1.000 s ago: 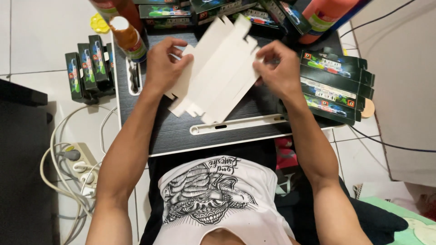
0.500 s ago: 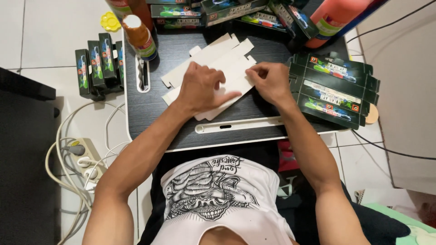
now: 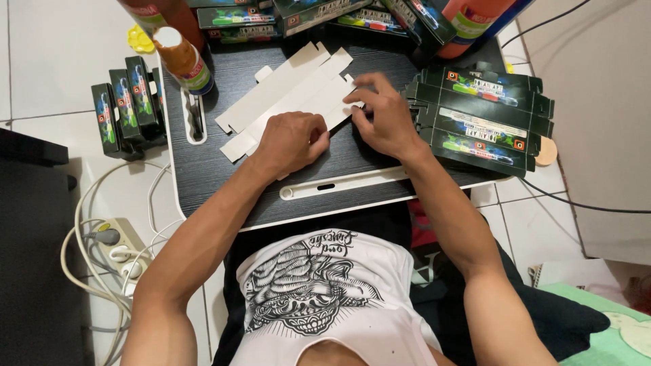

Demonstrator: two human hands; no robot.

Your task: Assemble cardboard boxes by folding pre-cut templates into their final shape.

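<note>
Pressing down on a flat white cardboard box blank (image 3: pixel 291 91), the left hand (image 3: pixel 293 140) is lying palm down with its fingers curled and its knuckles up. It is resting on the near end of the blank, holding it flat against the dark table (image 3: pixel 203 169). The left arm is reaching in from the lower left, bent a little at the elbow.

The right hand (image 3: pixel 388 118) is sitting just beside the left one, to its right. Its fingers are bent and its fingertips (image 3: pixel 356 100) are pinching the right edge of the blank. The right arm is coming up from the lower right, and the wrist is turning a little inward.

The blank is lying slanted across the middle of the table, running from near the left hand up toward the far side. Its flaps are sticking out at both ends.

A pile of flat dark printed boxes (image 3: pixel 481 118) is lying at the right side of the table, close to the right hand. More dark boxes (image 3: pixel 305 10) are lying along the far edge. A small bunch of made-up boxes (image 3: pixel 129 105) is standing off the left side of the table. A bottle with an orange cap (image 3: pixel 183 59) is standing at the far left corner. A white power strip (image 3: pixel 119 244) with cords is lying on the tiled floor at the left.
</note>
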